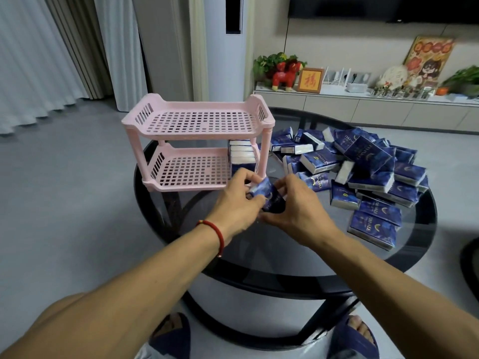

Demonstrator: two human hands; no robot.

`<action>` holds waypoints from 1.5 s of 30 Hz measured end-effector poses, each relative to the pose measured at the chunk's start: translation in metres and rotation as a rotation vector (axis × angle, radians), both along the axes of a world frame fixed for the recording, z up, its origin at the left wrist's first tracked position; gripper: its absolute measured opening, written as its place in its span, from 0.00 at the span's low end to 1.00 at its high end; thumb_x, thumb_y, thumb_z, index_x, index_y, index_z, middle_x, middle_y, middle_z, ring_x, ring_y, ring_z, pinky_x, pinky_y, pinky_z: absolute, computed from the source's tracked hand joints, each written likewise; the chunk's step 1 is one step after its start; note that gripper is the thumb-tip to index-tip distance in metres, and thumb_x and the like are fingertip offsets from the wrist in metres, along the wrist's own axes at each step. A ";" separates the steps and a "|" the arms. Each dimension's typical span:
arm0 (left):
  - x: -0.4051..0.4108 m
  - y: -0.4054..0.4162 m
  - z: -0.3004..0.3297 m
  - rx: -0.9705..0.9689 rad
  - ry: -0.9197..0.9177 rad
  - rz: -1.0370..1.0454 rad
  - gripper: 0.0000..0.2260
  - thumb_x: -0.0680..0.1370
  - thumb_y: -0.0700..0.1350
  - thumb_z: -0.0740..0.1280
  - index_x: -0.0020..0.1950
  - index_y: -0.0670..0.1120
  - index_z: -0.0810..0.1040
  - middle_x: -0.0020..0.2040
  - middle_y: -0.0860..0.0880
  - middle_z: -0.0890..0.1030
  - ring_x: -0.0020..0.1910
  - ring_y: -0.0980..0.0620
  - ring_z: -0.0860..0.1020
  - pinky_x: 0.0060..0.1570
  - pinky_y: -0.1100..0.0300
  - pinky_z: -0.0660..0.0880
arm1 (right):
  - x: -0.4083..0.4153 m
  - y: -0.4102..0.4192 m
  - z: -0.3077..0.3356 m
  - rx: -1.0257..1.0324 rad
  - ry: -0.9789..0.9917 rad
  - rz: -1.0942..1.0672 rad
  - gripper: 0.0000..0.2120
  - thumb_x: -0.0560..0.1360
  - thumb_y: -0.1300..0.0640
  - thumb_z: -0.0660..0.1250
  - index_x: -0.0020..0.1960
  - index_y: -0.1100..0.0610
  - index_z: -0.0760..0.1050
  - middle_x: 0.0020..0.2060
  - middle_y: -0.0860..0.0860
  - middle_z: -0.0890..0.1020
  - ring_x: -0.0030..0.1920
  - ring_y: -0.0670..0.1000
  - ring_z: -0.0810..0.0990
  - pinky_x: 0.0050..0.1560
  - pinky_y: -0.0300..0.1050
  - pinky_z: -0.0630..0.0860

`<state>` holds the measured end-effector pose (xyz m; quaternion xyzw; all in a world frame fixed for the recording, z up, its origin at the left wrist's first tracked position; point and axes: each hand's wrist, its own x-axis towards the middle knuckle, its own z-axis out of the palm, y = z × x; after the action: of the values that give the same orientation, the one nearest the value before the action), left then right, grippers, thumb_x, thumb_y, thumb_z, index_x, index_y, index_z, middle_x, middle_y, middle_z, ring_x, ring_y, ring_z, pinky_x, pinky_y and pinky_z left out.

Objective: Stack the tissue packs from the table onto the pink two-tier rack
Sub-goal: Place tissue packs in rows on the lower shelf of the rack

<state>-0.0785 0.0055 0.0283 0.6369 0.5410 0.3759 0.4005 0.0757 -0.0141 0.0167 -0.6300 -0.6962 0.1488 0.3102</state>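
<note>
Both hands' fingers gripping one blue tissue pack (267, 196), left hand (234, 203), right hand (298, 211), pink two-tier rack (197, 141), four packs stacked on lower tier (242, 154), loose heap (368, 172) on glass desk (285, 250), printed lettering too blurred to read

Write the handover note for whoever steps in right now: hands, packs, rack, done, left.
Left hand and right hand: both grip one blue tissue pack just in front of the pink rack, above the glass table.
Rack: stands at the table's left-rear. Top tier bare. Bottom tier holds a few packs stood against its right end.
Pile: most packs are loose on the table, right of the rack.
Done: only those few packs loaded.
Left: place the held pack, then move the pile over, filling the bottom tier and then the top.
</note>
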 end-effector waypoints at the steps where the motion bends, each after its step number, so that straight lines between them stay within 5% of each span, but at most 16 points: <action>1: -0.005 0.003 0.004 0.041 0.013 0.022 0.14 0.75 0.39 0.71 0.53 0.56 0.75 0.50 0.51 0.83 0.48 0.47 0.84 0.50 0.44 0.83 | -0.005 0.003 0.001 0.018 0.039 0.020 0.30 0.64 0.46 0.82 0.57 0.53 0.71 0.49 0.49 0.76 0.47 0.47 0.74 0.42 0.34 0.67; 5: -0.027 0.012 0.021 0.305 0.228 0.114 0.20 0.76 0.33 0.70 0.65 0.48 0.76 0.60 0.50 0.81 0.58 0.52 0.79 0.59 0.59 0.78 | -0.013 0.014 0.006 0.012 0.137 -0.010 0.23 0.72 0.52 0.77 0.63 0.52 0.71 0.53 0.47 0.77 0.47 0.44 0.76 0.49 0.40 0.76; 11: -0.036 0.027 0.011 0.622 0.320 0.209 0.20 0.70 0.28 0.69 0.58 0.47 0.83 0.55 0.49 0.84 0.55 0.48 0.80 0.61 0.56 0.75 | -0.002 0.038 0.003 -0.074 0.284 -0.153 0.28 0.77 0.55 0.72 0.74 0.55 0.65 0.69 0.56 0.74 0.67 0.55 0.75 0.67 0.58 0.74; 17: -0.030 0.040 -0.005 0.681 0.290 0.211 0.20 0.70 0.27 0.67 0.57 0.44 0.83 0.56 0.47 0.84 0.56 0.46 0.80 0.61 0.52 0.77 | -0.006 0.051 -0.001 -0.071 0.347 -0.088 0.27 0.77 0.56 0.73 0.74 0.51 0.69 0.68 0.52 0.77 0.62 0.49 0.78 0.67 0.55 0.75; 23: -0.025 0.048 -0.015 0.667 0.286 0.187 0.18 0.72 0.29 0.70 0.58 0.44 0.84 0.57 0.46 0.83 0.56 0.47 0.80 0.62 0.60 0.73 | -0.012 0.064 -0.002 -0.066 0.490 -0.046 0.21 0.75 0.57 0.75 0.67 0.52 0.77 0.59 0.49 0.83 0.56 0.47 0.82 0.60 0.48 0.79; 27: -0.024 0.057 -0.015 0.629 0.269 0.189 0.17 0.73 0.31 0.72 0.60 0.45 0.85 0.57 0.45 0.80 0.58 0.47 0.79 0.60 0.72 0.69 | -0.012 0.068 -0.002 -0.110 0.559 -0.036 0.16 0.75 0.56 0.76 0.62 0.51 0.79 0.50 0.49 0.85 0.49 0.46 0.83 0.46 0.39 0.80; 30: -0.024 0.066 -0.017 0.576 0.263 0.179 0.17 0.74 0.34 0.74 0.61 0.48 0.85 0.59 0.45 0.78 0.60 0.48 0.77 0.61 0.70 0.68 | -0.014 0.070 0.000 -0.126 0.570 -0.019 0.14 0.74 0.55 0.76 0.58 0.49 0.80 0.46 0.50 0.84 0.44 0.45 0.82 0.39 0.35 0.76; 38: -0.023 0.082 -0.022 0.550 0.335 0.092 0.21 0.75 0.38 0.76 0.67 0.50 0.82 0.57 0.46 0.75 0.57 0.48 0.77 0.65 0.57 0.75 | -0.021 0.081 -0.005 -0.066 0.632 -0.073 0.05 0.73 0.48 0.77 0.44 0.47 0.82 0.37 0.46 0.86 0.37 0.40 0.82 0.47 0.43 0.80; 42: -0.023 0.089 -0.022 0.441 0.274 0.199 0.27 0.71 0.41 0.79 0.68 0.48 0.76 0.59 0.47 0.80 0.56 0.46 0.81 0.61 0.48 0.78 | -0.022 0.088 -0.007 -0.081 0.666 -0.133 0.12 0.73 0.43 0.76 0.49 0.50 0.85 0.44 0.47 0.86 0.44 0.46 0.83 0.56 0.53 0.82; 45: -0.024 0.091 -0.023 0.340 0.285 0.191 0.22 0.73 0.47 0.77 0.66 0.48 0.80 0.58 0.48 0.85 0.57 0.48 0.83 0.63 0.52 0.78 | -0.024 0.089 -0.009 -0.081 0.682 -0.158 0.13 0.73 0.45 0.76 0.52 0.52 0.86 0.44 0.48 0.86 0.44 0.47 0.83 0.56 0.54 0.82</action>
<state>-0.1026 0.0962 0.0052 0.6876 0.5788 0.4042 0.1698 0.0517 0.0750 0.0079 -0.6077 -0.4950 0.3538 0.5104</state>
